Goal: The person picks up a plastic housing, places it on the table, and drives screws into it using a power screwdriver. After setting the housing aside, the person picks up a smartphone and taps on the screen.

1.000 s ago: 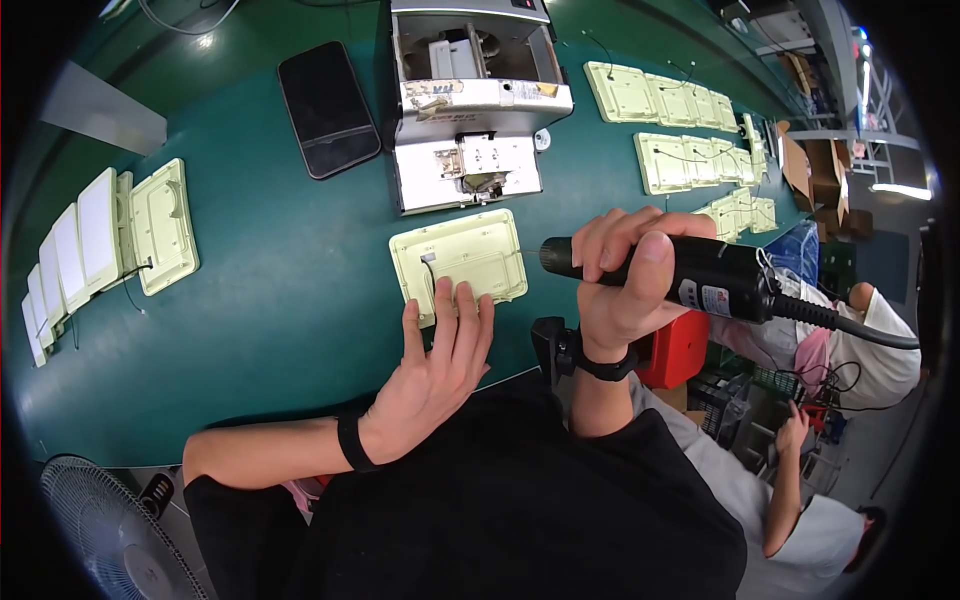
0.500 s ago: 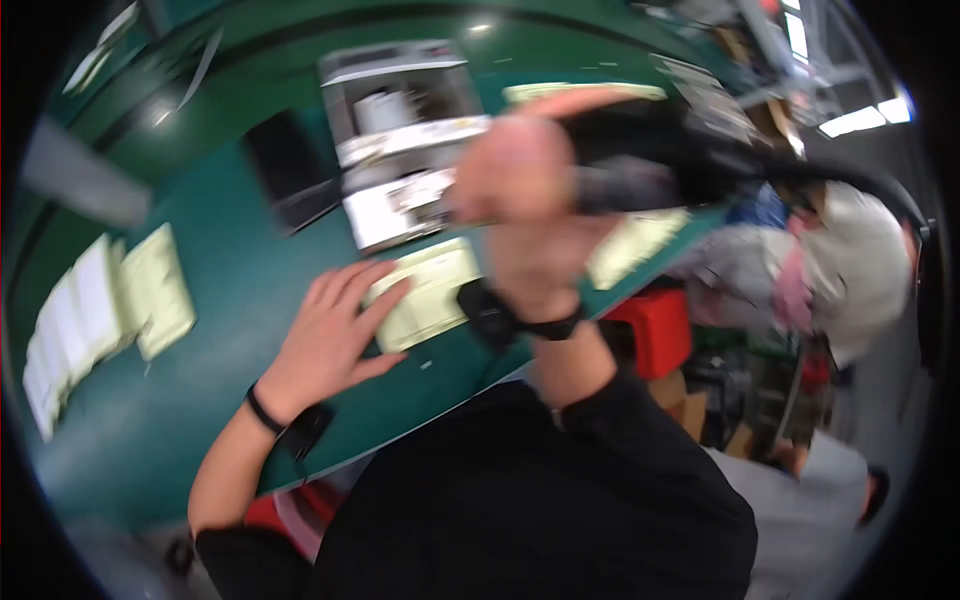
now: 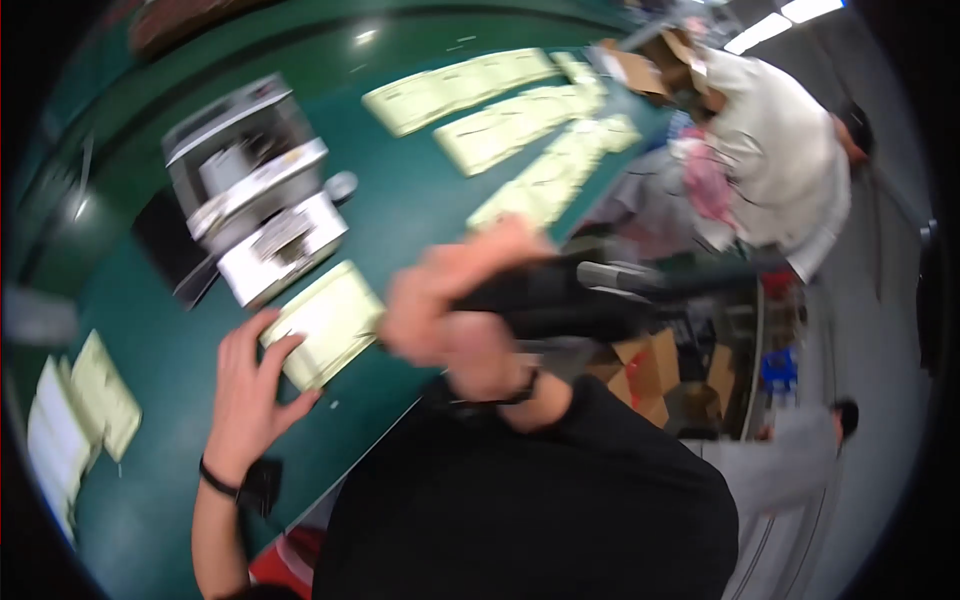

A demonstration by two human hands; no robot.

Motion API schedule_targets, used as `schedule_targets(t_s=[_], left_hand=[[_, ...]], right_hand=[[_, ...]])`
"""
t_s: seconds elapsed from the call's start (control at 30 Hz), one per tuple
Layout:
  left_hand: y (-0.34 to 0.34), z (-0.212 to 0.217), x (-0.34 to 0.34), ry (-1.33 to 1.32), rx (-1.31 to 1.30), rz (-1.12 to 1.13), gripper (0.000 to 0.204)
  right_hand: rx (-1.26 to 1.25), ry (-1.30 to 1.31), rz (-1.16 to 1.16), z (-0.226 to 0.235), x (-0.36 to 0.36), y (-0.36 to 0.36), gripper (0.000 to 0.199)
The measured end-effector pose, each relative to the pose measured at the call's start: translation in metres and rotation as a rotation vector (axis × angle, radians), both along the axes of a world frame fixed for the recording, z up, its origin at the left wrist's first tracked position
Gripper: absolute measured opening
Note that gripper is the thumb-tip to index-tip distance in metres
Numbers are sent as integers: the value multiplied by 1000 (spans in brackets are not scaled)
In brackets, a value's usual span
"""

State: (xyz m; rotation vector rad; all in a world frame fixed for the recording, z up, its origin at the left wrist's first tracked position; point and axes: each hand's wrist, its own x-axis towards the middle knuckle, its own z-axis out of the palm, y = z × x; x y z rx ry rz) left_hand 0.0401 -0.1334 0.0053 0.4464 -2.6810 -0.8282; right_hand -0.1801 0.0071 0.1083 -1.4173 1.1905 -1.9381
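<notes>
A pale yellow-green flat panel [image 3: 328,325] lies on the green table [image 3: 190,400]. My left hand [image 3: 250,385] rests at its left edge, fingers spread, with fingertips touching the panel's side. My right hand [image 3: 455,300] is raised near the panel's right side, closed around a black elongated handheld tool [image 3: 545,300]. The tool points off to the right and has a short silver part on top; motion blur hides its exact kind. Just beyond the panel stands a grey-and-white boxy device [image 3: 240,170] with an open front and small metal parts.
Several rows of similar panels [image 3: 460,85] lie at the far right of the table. More panels [image 3: 105,395] and a white stack [image 3: 60,430] sit at the left. A dark flat object [image 3: 170,240] stands beside the device. A person in white [image 3: 775,150] bends near cardboard boxes [image 3: 645,75].
The view has swung right, so table items appear further left. My right hand has come lower, with the tool still in it. My left hand stays at the panel's edge.
</notes>
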Motion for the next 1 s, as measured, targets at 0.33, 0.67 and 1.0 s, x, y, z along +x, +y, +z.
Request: schedule_targets(t_s=[0.33, 0.67, 1.0], left_hand=[[-7, -4, 2, -3, 68, -18, 62], [-8, -3, -2, 29, 43, -38, 63], [-10, -4, -3, 27, 43, -31, 65]], right_hand=[[14, -33, 64, -11, 8, 18, 38], [90, -3, -45, -26, 18, 7, 38], [104, -33, -44, -27, 12, 6, 36]])
